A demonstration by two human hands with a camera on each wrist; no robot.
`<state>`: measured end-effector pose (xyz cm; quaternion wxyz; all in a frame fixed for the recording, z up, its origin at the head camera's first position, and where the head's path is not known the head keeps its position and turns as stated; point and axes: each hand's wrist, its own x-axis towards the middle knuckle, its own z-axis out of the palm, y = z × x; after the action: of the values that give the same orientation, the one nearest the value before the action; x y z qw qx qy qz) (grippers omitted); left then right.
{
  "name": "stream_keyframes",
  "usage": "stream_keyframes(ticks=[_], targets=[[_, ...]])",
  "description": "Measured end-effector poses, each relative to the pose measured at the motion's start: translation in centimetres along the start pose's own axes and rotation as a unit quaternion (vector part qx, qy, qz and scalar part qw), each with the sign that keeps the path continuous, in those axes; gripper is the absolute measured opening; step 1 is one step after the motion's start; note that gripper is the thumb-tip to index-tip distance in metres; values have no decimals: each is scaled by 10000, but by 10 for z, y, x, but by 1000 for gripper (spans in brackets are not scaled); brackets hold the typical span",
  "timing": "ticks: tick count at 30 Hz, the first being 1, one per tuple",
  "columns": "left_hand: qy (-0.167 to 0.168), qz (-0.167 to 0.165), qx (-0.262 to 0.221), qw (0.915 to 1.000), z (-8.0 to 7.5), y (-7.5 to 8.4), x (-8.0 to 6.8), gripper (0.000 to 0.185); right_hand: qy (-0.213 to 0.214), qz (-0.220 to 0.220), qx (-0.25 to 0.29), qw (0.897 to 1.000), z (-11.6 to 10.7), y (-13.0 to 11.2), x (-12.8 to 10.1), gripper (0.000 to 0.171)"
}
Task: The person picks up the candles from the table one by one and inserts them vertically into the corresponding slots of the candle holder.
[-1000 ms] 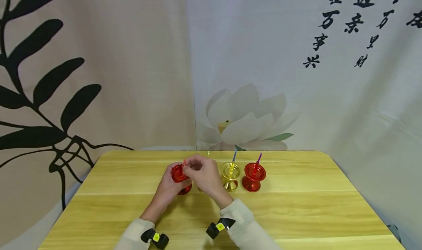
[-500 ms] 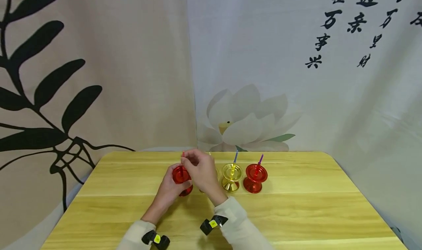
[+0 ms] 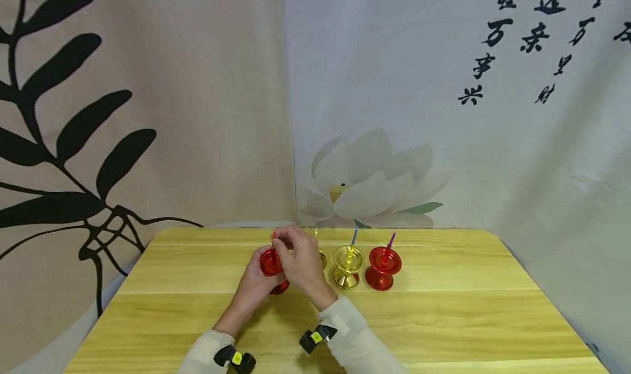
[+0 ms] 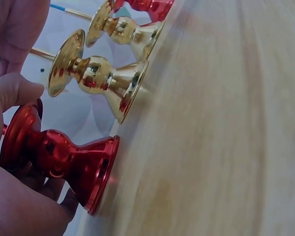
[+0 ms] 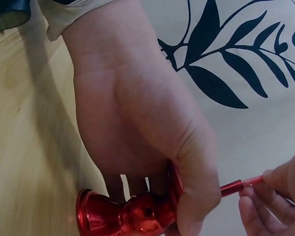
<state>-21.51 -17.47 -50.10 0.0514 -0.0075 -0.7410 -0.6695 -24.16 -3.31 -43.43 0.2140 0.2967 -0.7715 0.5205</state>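
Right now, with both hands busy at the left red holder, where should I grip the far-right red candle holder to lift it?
Grip the far-right red candle holder at its narrow waist, coming from its open right side. The wide cup and base flare out above and below there, a purple candle stands in the cup, and a gold holder crowds its left.

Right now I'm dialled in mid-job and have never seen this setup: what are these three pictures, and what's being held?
No machine here: a person works with bare hands. One camera sits on the head, one on each wrist. On the table stand four small candle holders in a row. The left hand grips the red holder at the left end. The right hand pinches a thin red candle at its top. Two gold holders and another red one stand beside, with candles in the two at the right end.
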Motion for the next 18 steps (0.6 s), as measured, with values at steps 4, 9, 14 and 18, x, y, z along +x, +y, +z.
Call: stream_keyframes(ticks=[4,9,14,18], targets=[[15,10,31,10000,0,0,0,74,-10,23,-35,10000,1,-1,0,5],[13,12,19,10000,-1,0,-1,74,-38,15,-117,9999,2,1,-2,5],[19,24,-4,10000,-1,-1,-1,74,-40,-10,-148,9999,3,2,-2,4],[-15,52,3,10000,-1,0,-1,74,-18,-34,-132,9999,2,3,-2,4]])
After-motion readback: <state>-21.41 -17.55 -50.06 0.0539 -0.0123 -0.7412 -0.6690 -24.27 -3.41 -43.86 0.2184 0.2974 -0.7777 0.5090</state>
